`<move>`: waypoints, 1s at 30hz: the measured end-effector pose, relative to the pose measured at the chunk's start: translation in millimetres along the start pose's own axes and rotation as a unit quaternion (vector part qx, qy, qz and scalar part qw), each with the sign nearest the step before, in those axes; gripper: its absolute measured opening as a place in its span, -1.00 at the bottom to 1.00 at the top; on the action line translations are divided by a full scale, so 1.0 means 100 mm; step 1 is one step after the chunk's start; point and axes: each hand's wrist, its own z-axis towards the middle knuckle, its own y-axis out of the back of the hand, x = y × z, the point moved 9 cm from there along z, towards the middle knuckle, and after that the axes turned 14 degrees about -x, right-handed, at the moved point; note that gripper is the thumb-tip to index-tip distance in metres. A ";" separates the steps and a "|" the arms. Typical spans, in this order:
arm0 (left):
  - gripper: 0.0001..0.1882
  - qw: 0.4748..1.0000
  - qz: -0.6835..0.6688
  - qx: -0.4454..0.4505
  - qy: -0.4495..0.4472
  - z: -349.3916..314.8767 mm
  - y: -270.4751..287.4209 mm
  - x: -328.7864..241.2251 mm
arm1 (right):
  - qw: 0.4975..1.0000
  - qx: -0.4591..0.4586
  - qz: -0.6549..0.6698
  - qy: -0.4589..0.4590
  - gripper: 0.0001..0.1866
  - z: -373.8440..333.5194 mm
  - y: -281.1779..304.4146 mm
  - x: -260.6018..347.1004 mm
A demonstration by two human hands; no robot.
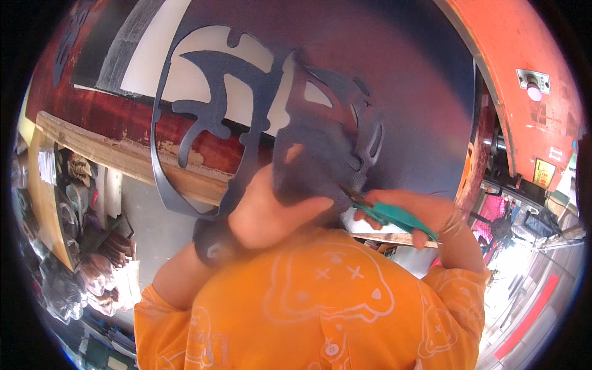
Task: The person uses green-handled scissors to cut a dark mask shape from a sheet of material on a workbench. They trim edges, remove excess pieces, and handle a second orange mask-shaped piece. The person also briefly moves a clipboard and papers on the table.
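At seven o'clock on the dark sheet (419, 117), the left hand (265, 213) grips it; at five, the right hand (425, 206) grips green scissors (399, 217). Probably light, floppy: hold broad parts.

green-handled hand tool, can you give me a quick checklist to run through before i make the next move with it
1. Green-handled hand tool held by right hand: ok, fingers wrapped around the handles.
2. Left hand on the dark grey sheet with curved cutouts: ok, it is at the near side.
3. Left grip firm: cannot tell, most fingers are hidden.
4. Left thumb well clear of the tool's tips: not ok, it looks close.
5. Tool tips placed right: cannot tell, too blurred.
6. Sheet fully on the worn dark red worktop: not ok, part extends past its wooden edge.
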 end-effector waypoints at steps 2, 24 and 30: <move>-0.61 0.999 -0.043 0.008 -0.002 -0.01 0.00 -0.07 | 0.986 -0.012 -0.164 0.037 0.11 -0.20 0.16 0.07; -0.58 0.963 -0.174 0.095 0.184 0.12 -0.13 -0.25 | 0.652 -0.531 -0.450 0.301 -0.62 -0.21 -0.13 0.97; -0.58 0.996 0.062 0.013 0.065 0.44 -0.02 -0.21 | 0.689 -0.503 -0.476 0.213 -0.63 -0.03 -0.08 0.94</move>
